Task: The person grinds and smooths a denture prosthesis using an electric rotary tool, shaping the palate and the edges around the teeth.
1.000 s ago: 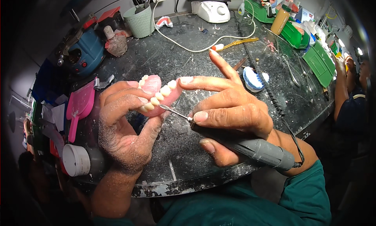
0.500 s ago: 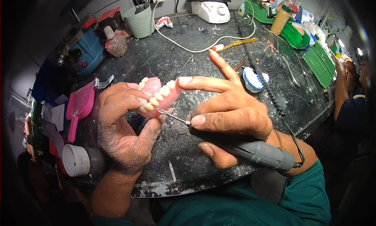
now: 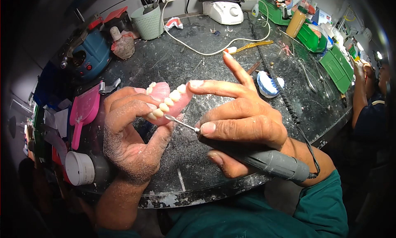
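Note:
A pink denture [image 3: 178, 107] with cream teeth is gripped in my left hand [image 3: 134, 139], which is coated in pale dust. My right hand [image 3: 247, 118] is closed around a dark grey rotary handpiece [image 3: 272, 163]. Its thin metal bur [image 3: 181, 123] reaches the pink gum below the front teeth, at or very close to the surface. My right index fingertip rests against the denture's right end, and the little finger is raised. A coiled black cord [image 3: 288, 108] runs from the far side of the bench down to the handpiece's rear.
Pale powder covers the black bench [image 3: 181, 65]. A pink dustpan [image 3: 84, 108] and a white tub [image 3: 79, 168] sit left; a blue machine [image 3: 86, 54] stands behind them. A blue-and-white dental cast [image 3: 267, 84] lies beyond my right hand. Green bins [image 3: 336, 69] line the right; another person [image 3: 371, 98] is farther right.
Hands, denture and handpiece hold nearly the same pose. The bur tip has shifted very slightly along the gum.

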{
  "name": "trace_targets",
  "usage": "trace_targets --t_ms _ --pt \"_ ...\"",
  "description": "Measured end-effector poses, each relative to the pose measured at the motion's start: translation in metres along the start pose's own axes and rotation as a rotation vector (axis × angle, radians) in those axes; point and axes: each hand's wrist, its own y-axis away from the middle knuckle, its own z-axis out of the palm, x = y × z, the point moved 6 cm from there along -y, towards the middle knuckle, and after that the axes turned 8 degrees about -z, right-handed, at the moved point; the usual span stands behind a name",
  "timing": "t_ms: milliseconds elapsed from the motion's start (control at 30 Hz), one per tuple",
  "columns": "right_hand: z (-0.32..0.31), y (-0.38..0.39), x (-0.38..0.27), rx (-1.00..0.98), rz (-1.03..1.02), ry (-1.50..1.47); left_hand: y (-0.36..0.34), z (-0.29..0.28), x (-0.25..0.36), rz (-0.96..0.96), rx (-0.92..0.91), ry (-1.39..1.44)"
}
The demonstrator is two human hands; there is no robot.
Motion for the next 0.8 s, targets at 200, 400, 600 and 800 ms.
trace_targets --t_ms 200,400,600,800 --pt "-0.0012 0.0001 0.0002 -0.009 0.008 -0.002 0.0007 0.0019 0.0005 -0.053 -0.041 0.01" --pt "-0.0004 -0.0004 -0.0001 -0.016 0.016 -0.018 0.0 0.0001 0.0012 -0.039 -0.064 -0.016" --pt "0.0002 0.0005 0.0006 -0.02 0.021 -0.008 0.0009 0.0015 0.0009 -0.054 -0.064 -0.013" --pt "0.0004 -0.001 0.0 -0.033 0.038 -0.013 0.0008 0.001 0.0007 -0.06 -0.074 0.002"
